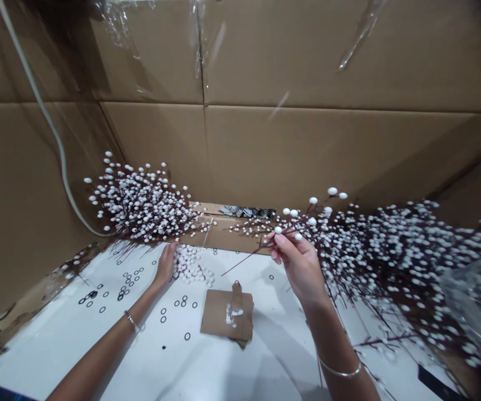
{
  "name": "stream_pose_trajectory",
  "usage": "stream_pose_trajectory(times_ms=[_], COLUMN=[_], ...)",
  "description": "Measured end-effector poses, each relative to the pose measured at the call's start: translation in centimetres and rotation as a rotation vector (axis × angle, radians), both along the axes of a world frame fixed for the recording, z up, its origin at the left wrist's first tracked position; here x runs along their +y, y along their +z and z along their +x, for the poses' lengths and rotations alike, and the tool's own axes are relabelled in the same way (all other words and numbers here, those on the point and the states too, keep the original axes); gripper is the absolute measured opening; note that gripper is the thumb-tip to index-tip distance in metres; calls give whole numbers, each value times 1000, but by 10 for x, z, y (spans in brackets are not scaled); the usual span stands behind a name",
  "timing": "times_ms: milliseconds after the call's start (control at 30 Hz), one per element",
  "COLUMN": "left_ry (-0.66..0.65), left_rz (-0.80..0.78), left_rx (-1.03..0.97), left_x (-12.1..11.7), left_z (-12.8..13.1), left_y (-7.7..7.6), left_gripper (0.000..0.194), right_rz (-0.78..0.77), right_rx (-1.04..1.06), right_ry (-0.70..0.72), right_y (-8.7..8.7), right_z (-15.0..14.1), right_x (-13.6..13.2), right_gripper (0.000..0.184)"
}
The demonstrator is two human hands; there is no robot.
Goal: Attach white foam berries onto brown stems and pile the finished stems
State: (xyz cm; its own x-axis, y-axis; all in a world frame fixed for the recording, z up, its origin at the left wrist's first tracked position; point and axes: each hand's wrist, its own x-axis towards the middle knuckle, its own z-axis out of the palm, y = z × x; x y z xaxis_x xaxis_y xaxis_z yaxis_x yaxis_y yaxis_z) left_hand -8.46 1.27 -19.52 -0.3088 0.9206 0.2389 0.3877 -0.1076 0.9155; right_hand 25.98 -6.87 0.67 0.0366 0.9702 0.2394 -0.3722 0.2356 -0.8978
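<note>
A slender dark-stemmed spray of round white berries (311, 221) is held above the middle of the white-topped bench (232, 376) by the right hand (299, 267), with the thumb and fingers clamped together on the thin stem. The spray is judged to be light and springy, and the small berries may be fragile, so it is best taken by the bare lower stem. The left hand (165, 266) is placed against a heap of small white balls (190, 266) near the far edge; its fingers are partly hidden, so whether they are apart or closed cannot be told. Small black rings (127, 284) are scattered toward the left edge, and a brown cardboard piece smeared with white (227, 317) lies near the middle. A dense mass of berry sprays (391, 262) is cut off by the right edge, where individual stems cannot be made out.
</note>
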Motion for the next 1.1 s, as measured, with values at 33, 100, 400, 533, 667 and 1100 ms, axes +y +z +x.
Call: stream_pose_trajectory(times_ms=[33, 100, 400, 533, 667, 1100], left_ry=[7, 5, -53, 7, -27, -50], left_rz=[1, -3, 17, 18, 11, 33], left_rx=[-3, -6, 22, 86, 161, 106], left_x=[0, 1, 1, -11, -19, -19], left_z=[1, 6, 29, 20, 28, 39], left_y=[-1, -2, 2, -1, -5, 16], left_gripper=[58, 60, 57, 56, 53, 57], right_rz=[1, 1, -10, 2, 20, 42], right_rx=[3, 4, -18, 8, 5, 6], right_ry=[0, -2, -36, -35, -41, -74], right_y=[0, 1, 5, 6, 7, 14], right_z=[0, 1, 4, 8, 11, 17], right_x=[0, 0, -1, 0, 0, -3], right_gripper=[12, 12, 17, 16, 13, 14])
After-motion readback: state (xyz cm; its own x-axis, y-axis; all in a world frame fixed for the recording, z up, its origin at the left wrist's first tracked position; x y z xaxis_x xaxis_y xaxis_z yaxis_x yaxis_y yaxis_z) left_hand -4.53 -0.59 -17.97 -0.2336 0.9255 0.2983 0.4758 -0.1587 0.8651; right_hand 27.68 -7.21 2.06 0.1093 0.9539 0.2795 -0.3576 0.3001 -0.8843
